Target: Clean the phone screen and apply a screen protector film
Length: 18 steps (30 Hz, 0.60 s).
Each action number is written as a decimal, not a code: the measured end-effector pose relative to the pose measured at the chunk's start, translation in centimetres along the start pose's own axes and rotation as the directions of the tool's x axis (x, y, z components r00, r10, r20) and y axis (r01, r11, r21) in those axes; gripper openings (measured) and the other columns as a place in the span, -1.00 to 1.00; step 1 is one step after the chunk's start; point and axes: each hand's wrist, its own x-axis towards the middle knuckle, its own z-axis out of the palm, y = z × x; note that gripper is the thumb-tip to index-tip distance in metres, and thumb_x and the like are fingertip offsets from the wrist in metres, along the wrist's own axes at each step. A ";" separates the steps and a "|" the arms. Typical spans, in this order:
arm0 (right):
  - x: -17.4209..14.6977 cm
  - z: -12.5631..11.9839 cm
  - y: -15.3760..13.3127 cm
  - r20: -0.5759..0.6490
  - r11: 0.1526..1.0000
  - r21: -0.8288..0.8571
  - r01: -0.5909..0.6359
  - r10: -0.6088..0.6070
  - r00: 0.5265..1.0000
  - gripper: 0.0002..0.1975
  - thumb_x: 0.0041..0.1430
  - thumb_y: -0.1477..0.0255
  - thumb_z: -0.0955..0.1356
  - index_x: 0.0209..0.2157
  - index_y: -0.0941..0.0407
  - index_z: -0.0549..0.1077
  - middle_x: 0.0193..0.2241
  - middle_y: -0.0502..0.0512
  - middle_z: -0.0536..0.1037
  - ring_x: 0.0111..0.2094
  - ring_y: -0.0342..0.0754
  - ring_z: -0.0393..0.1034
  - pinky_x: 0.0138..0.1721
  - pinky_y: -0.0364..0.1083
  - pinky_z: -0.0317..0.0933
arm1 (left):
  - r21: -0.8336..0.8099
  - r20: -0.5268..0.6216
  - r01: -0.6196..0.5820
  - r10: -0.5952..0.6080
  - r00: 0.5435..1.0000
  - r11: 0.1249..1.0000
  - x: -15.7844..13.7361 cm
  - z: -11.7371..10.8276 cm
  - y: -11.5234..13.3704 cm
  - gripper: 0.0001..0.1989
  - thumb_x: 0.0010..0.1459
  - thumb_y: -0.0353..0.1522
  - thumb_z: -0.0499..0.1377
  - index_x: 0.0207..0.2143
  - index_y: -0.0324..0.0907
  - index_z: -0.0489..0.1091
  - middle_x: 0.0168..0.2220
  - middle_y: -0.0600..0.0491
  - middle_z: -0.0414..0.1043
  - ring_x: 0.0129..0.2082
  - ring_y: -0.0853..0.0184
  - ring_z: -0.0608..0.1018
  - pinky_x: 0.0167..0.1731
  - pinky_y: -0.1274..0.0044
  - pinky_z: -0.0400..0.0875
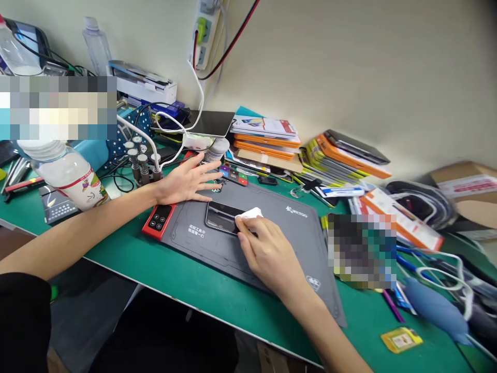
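Observation:
A dark-screened smartphone (220,216) lies flat on the grey work mat (287,243). My right hand (267,247) pinches a white wipe (252,213) against the right end of the phone; the fingers cover that end. My left hand (190,181) is spread wide with the palm showing, above the mat's left back corner, apart from the phone and holding nothing. Below that hand sits the red control panel (158,221) with its dark touch buttons, at the mat's left edge.
Screwdrivers (143,165) stand left of the mat, near a large clear jar (73,173). Stacked orange and white boxes (267,137) line the wall. On the right are a blue air blower (435,308), cables and a yellow lighter (402,339). A power strip (205,33) hangs above.

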 end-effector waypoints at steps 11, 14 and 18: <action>1.0 -0.6 -2.2 0.020 0.993 -0.025 0.117 -0.117 0.993 -0.57 0.45 0.51 0.27 0.28 0.28 0.38 -0.12 0.29 0.58 -0.01 0.21 0.49 0.05 0.18 0.49 | 0.004 0.004 0.017 -0.017 1.000 1.000 0.2 0.2 0.1 -0.14 0.28 0.24 -0.13 0.53 0.21 -0.14 0.57 0.13 -0.07 0.57 0.02 0.06 0.44 0.06 0.04; 2.1 -0.4 -2.8 0.038 0.992 0.014 0.127 -0.128 0.991 -0.63 0.45 0.51 0.27 0.21 0.31 0.44 -0.13 0.31 0.59 0.01 0.22 0.49 0.04 0.18 0.50 | 0.011 0.009 0.015 -0.015 1.000 1.000 0.1 0.2 0.1 -0.11 0.24 0.27 -0.11 0.52 0.23 -0.14 0.57 0.15 -0.05 0.57 0.00 0.04 0.44 0.05 0.00; 1.9 -0.5 -2.6 0.051 0.991 0.061 0.120 -0.123 0.991 -0.62 0.46 0.52 0.26 0.22 0.27 0.46 -0.13 0.30 0.59 0.01 0.22 0.50 0.03 0.21 0.51 | 0.011 0.007 0.010 -0.010 1.000 1.000 0.1 0.2 0.2 -0.10 0.24 0.27 -0.09 0.53 0.21 -0.16 0.57 0.14 -0.03 0.57 -0.01 0.04 0.45 0.05 -0.02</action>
